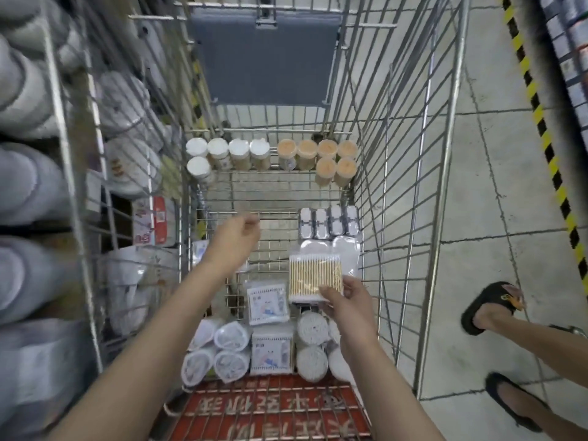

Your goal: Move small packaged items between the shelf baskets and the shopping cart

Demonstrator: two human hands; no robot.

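Both forearms extend forward over the shopping cart (440, 173); the right hand (351, 305) is raised above the near end of the basket, thumb and fingers pinching the near edge of a flat cotton swab pack (315, 276), which is held level with its swab rows running left to right; the left hand (234, 241) sits at 10 o'clock from the right hand, well apart from it, fingers loosely curled, holding nothing.

Below the hands, on the cart floor at the near end, lie round swab tubs (230, 335), two square printed packets (269, 302) and round white containers (313, 327); just beyond the held pack, at 12 o'clock, a white pouch (346, 249) and a row of small cases (329, 221) rest against the right wall; at the far end stand white-capped jars (229, 149) on the left and tan-topped jars (327, 151) on the right; at 9 o'clock, outside the cart, shelf baskets (76, 173) hold blurred white packages.
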